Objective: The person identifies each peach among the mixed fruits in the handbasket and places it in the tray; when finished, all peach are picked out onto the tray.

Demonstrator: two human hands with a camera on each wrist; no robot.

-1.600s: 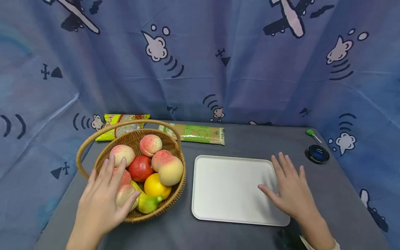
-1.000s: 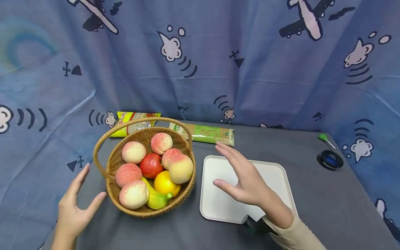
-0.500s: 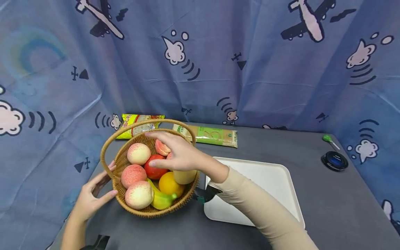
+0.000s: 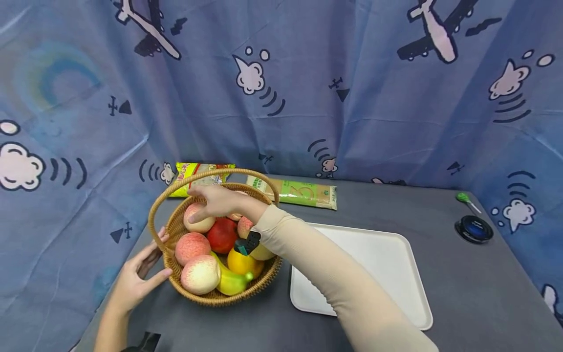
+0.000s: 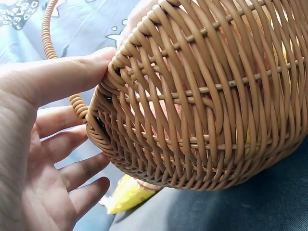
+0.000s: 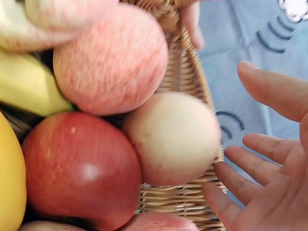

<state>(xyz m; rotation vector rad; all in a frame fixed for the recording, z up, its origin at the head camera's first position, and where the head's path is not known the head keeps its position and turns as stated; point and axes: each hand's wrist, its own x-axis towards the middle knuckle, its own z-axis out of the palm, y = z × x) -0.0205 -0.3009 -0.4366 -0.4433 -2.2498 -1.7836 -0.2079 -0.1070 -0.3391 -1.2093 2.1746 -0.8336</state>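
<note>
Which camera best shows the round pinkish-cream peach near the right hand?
Right wrist: the peach looks large, nearly whole. Head: the right hand partly covers it. Left wrist: I can't pick it out through the brown wicker basket.

Up stands the arch-handled brown wicker basket (image 4: 220,301), and a round, pale, pink-blushed peach (image 6: 174,137) sits inside!

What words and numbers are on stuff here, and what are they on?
"3": what looks like a big curly 3, on the green label of the flat packet; its other print is too small to read.
Yellow bag: red lettering, too blurred to read.
Round black case: tiny pale marks on its blue top, too small to read.
</note>
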